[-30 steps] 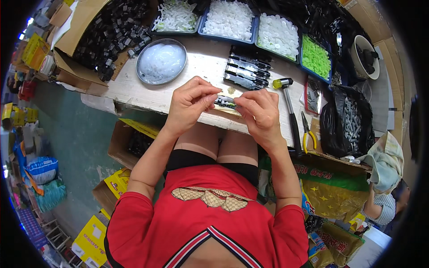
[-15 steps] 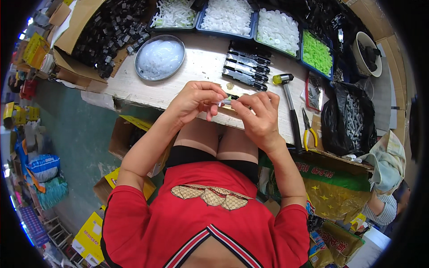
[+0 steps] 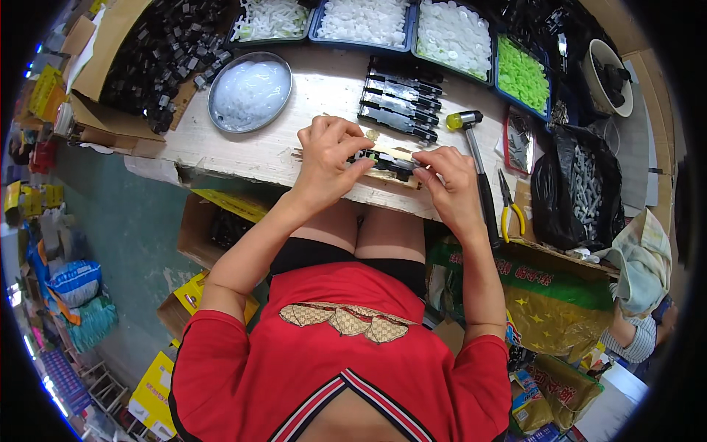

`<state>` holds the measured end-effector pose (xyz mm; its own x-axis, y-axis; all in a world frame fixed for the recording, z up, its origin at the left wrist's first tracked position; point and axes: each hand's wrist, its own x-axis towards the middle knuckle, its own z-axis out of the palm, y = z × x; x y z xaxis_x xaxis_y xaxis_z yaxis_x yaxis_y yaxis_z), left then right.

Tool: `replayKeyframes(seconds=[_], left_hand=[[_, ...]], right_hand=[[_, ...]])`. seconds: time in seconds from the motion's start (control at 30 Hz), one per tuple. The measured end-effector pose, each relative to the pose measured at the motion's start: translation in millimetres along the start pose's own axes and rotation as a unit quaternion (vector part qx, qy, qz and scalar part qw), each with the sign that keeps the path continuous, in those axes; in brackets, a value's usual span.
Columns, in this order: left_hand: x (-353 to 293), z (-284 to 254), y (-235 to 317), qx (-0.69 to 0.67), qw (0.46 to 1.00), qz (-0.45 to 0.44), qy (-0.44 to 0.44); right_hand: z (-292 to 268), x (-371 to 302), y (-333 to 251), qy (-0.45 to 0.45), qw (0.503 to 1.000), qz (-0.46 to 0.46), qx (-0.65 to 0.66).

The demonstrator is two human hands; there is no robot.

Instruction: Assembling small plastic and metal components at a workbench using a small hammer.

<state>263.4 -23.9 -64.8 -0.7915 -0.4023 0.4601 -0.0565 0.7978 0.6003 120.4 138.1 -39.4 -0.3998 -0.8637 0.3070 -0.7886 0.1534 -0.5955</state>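
A long black plastic housing (image 3: 394, 164) lies across a pale wooden strip (image 3: 392, 151) near the table's front edge, with a small light green bit near its left end. My left hand (image 3: 330, 158) is closed on the left end, thumb and fingertips at the part. At the right end, my right hand (image 3: 451, 175) pinches it between thumb and forefinger. My fingers hide both ends. Just behind, several similar black housings with shiny metal faces (image 3: 398, 103) lie stacked in a row.
Along the back stand trays of white pieces (image 3: 364, 20) and green pieces (image 3: 521, 77). A round dish (image 3: 250, 92) with whitish stuff sits left of my hands. To the right lie a hammer (image 3: 477, 166), yellow-handled pliers (image 3: 509, 210) and a black bag (image 3: 556, 188) of grey parts. A black-parts box (image 3: 162, 62) stands far left.
My hands held a small grey and white piece between them above the table edge. Now they are farther apart, at the two ends of the black housing, and that piece is out of sight.
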Motion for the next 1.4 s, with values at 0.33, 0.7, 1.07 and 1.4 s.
replayKeyframes(seconds=[0.33, 0.7, 1.07, 1.4], left_hand=[[-1, 7, 0, 0.000, 1.000, -0.012, -0.012], [-1, 8, -1, -0.006, 1.000, -0.021, -0.011], [-4, 9, -1, 0.015, 1.000, 0.022, 0.004], [-7, 9, 0, 0.043, 0.998, 0.040, -0.002]], right_hand=[[6, 4, -1, -0.010, 1.000, 0.003, -0.011], [11, 4, -3, -0.019, 0.999, 0.028, 0.008], [11, -1, -3, -0.004, 0.999, -0.028, -0.042], [15, -8, 6, 0.019, 0.984, -0.122, -0.131]])
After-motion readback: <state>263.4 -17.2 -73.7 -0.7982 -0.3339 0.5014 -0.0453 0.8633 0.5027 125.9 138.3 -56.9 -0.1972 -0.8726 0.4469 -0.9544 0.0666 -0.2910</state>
